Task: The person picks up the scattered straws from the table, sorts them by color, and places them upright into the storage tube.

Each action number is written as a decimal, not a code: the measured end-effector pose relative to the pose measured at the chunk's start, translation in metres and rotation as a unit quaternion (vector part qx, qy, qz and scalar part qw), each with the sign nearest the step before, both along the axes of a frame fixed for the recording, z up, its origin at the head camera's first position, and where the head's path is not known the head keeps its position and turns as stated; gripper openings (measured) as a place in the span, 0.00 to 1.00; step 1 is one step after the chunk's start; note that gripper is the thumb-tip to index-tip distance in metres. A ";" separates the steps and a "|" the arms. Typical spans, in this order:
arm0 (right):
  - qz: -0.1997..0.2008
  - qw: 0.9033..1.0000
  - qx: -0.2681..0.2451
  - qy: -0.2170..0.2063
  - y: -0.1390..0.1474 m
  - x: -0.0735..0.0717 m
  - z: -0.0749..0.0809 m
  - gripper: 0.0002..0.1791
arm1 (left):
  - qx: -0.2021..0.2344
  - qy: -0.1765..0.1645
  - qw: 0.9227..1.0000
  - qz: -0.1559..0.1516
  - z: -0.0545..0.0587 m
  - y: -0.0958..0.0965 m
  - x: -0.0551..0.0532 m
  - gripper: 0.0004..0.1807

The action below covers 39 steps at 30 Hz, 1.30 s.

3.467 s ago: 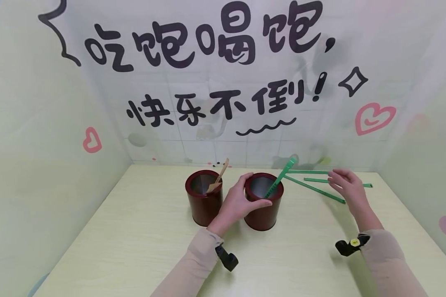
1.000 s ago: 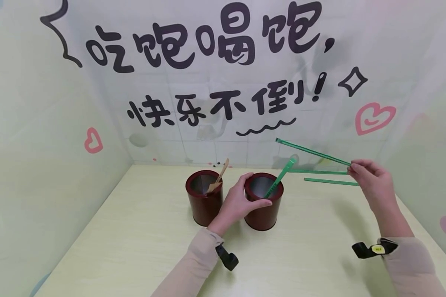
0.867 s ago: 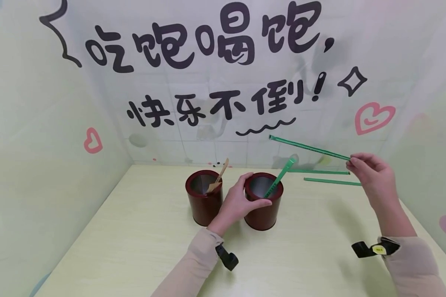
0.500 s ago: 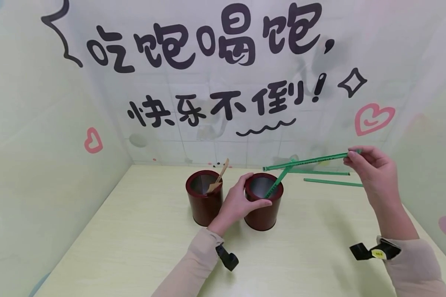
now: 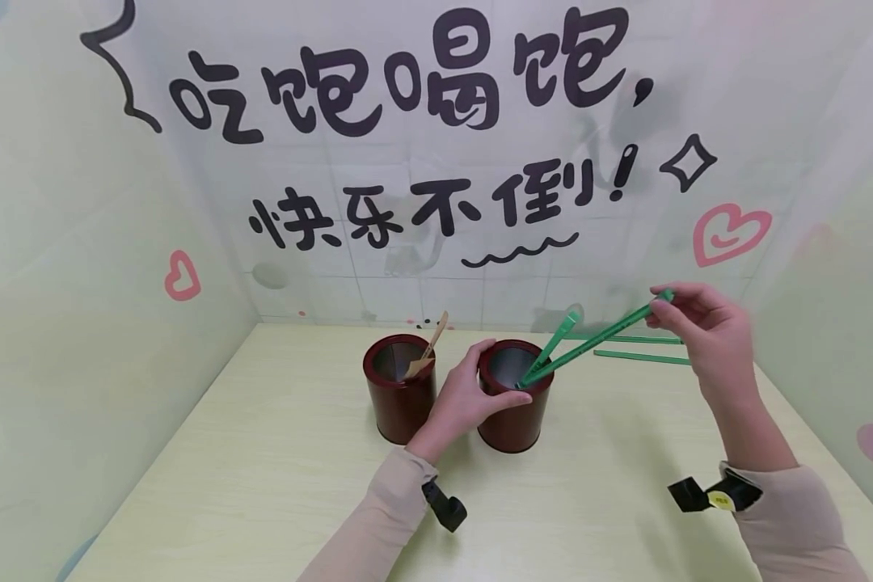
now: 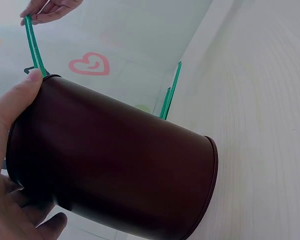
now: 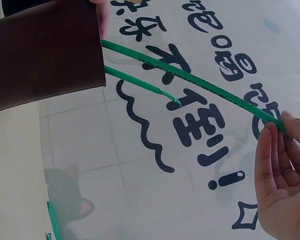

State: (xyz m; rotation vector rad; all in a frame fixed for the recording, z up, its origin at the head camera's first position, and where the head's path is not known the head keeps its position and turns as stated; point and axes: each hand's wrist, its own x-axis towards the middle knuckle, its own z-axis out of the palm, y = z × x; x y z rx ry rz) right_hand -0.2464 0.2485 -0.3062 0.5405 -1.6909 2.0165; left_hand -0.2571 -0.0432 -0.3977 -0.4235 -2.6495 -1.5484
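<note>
left hand on the can, right hand feeding a green stick in

left hand [image 5: 471,398] is wrapped round the dark red can [image 5: 515,420], thumb on the rim. right hand [image 5: 700,330] pinches the top end of a green stick [image 5: 589,341] whose lower tip sits inside that can, beside another stick [image 5: 551,346] already leaning in it. past the right hand two more green sticks [image 5: 643,356] lie on the table [image 5: 276,485]. left of the left hand, a second can [image 5: 400,400] holds a wooden spoon [image 5: 429,347].

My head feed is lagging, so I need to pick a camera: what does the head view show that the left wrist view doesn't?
Only the head view shows the second can with its wooden spoon, and the held green stick's tip at the gripped can's mouth. Only the left wrist view shows the can's base rim close up. Both show the left hand gripping the dark red can and the right hand pinching the green stick.
</note>
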 end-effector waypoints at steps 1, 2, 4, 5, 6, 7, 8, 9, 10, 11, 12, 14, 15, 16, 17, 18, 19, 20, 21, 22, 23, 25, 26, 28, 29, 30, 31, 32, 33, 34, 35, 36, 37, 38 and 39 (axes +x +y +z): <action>-0.004 1.000 0.007 -0.004 -0.002 -0.001 -0.001 0.10 | 0.000 0.000 1.000 0.001 0.000 0.000 0.000 0.51; -0.005 1.000 0.015 -0.006 -0.004 -0.001 -0.002 0.10 | 0.000 0.000 1.000 0.001 0.000 0.000 0.000 0.51; -0.007 0.999 0.033 -0.008 -0.007 -0.003 -0.005 0.10 | 0.000 0.000 1.000 0.001 0.000 0.000 0.000 0.52; -0.007 0.999 0.041 -0.009 -0.008 -0.004 -0.006 0.10 | 0.000 0.000 1.000 0.001 0.000 0.000 0.000 0.52; -0.005 0.999 0.047 -0.010 -0.009 -0.004 -0.007 0.11 | 0.001 -0.002 1.000 0.002 0.000 0.001 0.000 0.52; -0.004 0.999 0.053 -0.012 -0.010 -0.005 -0.008 0.11 | 0.001 -0.002 1.000 0.002 0.000 0.001 0.000 0.52; -0.005 0.998 0.057 -0.013 -0.010 -0.005 -0.009 0.11 | 0.001 -0.002 1.000 0.002 -0.001 0.001 0.000 0.52; -0.004 0.998 0.060 -0.014 -0.011 -0.006 -0.010 0.11 | 0.001 -0.004 1.000 0.003 -0.001 0.001 -0.001 0.52; -0.002 0.998 0.062 -0.016 -0.011 -0.006 -0.011 0.11 | 0.001 -0.005 1.000 0.003 -0.001 0.001 -0.001 0.52; -0.001 0.998 0.064 -0.017 -0.011 -0.006 -0.012 0.11 | 0.002 -0.006 1.000 0.003 -0.001 0.001 -0.001 0.51; -0.001 0.998 0.065 -0.018 -0.010 -0.007 -0.013 0.11 | 0.002 -0.006 1.000 0.003 -0.001 0.001 -0.001 0.51; -0.002 0.997 0.069 -0.020 -0.009 -0.007 -0.014 0.11 | 0.004 -0.007 1.000 0.002 -0.001 0.001 -0.001 0.51; -0.003 0.997 0.071 -0.022 -0.008 -0.008 -0.015 0.11 | 0.004 -0.008 1.000 0.001 -0.001 0.001 -0.001 0.51; -0.004 0.997 0.073 -0.023 -0.007 -0.009 -0.016 0.11 | 0.005 -0.009 1.000 0.001 -0.001 0.001 -0.001 0.51; -0.005 0.997 0.074 -0.023 -0.006 -0.009 -0.017 0.11 | 0.005 -0.009 1.000 0.001 -0.001 0.001 -0.001 0.51; -0.006 0.997 0.075 -0.025 -0.004 -0.010 -0.019 0.11 | 0.005 -0.009 1.000 0.001 -0.001 0.001 -0.001 0.51; -0.006 0.997 0.075 -0.026 -0.002 -0.011 -0.020 0.11 | 0.005 -0.009 1.000 0.002 -0.001 0.001 -0.001 0.51; -0.006 0.997 0.074 -0.028 0.000 -0.012 -0.022 0.11 | 0.006 -0.010 1.000 0.002 -0.001 0.001 -0.001 0.51; -0.007 0.997 0.074 -0.029 0.002 -0.012 -0.023 0.11 | 0.006 -0.009 1.000 0.002 -0.001 0.001 -0.001 0.51; -0.007 0.997 0.072 -0.032 0.004 -0.013 -0.025 0.12 | 0.006 -0.009 1.000 0.002 -0.001 0.001 -0.001 0.51; -0.006 0.997 0.068 -0.034 0.006 -0.014 -0.026 0.12 | 0.006 -0.009 1.000 0.001 -0.001 0.001 -0.001 0.51; -0.005 0.997 0.063 -0.040 0.009 -0.014 -0.028 0.12 | 0.005 -0.008 1.000 0.001 -0.001 0.001 -0.001 0.51; -0.005 0.997 0.060 -0.043 0.011 -0.015 -0.030 0.12 | 0.005 -0.007 1.000 0.001 -0.001 0.001 -0.001 0.51; -0.005 0.997 0.054 -0.049 0.014 -0.015 -0.032 0.12 | 0.004 -0.007 1.000 0.001 -0.001 0.001 -0.001 0.51; -0.004 0.997 0.051 -0.051 0.016 -0.016 -0.033 0.12 | 0.004 -0.006 1.000 0.002 -0.001 0.001 -0.001 0.51; -0.005 0.997 0.049 -0.054 0.018 -0.016 -0.034 0.12 | 0.003 -0.005 1.000 0.002 -0.001 0.001 -0.001 0.51; -0.005 0.997 0.046 -0.056 0.019 -0.017 -0.035 0.12 | 0.003 -0.005 1.000 0.002 -0.001 0.001 -0.001 0.51; -0.005 0.997 0.044 -0.059 0.021 -0.017 -0.036 0.12 | 0.003 -0.005 1.000 0.003 -0.001 0.001 -0.001 0.51; -0.005 0.997 0.042 -0.061 0.023 -0.018 -0.038 0.12 | 0.003 -0.005 1.000 0.003 -0.001 0.001 0.000 0.51; -0.005 0.997 0.039 -0.063 0.024 -0.019 -0.039 0.12 | 0.003 -0.005 1.000 0.003 -0.001 0.001 0.000 0.51; -0.005 0.997 0.037 -0.065 0.026 -0.019 -0.041 0.11 | 0.003 -0.005 1.000 0.003 -0.001 0.001 0.000 0.51; -0.005 0.997 0.036 -0.067 0.028 -0.020 -0.042 0.11 | 0.003 -0.004 1.000 0.003 0.000 0.001 0.000 0.51; -0.005 0.997 0.034 -0.068 0.030 -0.020 -0.043 0.11 | 0.003 -0.005 1.000 0.003 0.000 0.001 0.000 0.51; -0.006 0.997 0.032 -0.070 0.031 -0.021 -0.045 0.11 | 0.003 -0.005 1.000 0.003 0.000 0.001 0.000 0.51; -0.005 0.997 0.029 -0.071 0.033 -0.022 -0.046 0.11 | 0.004 -0.005 1.000 0.003 0.000 0.001 0.000 0.51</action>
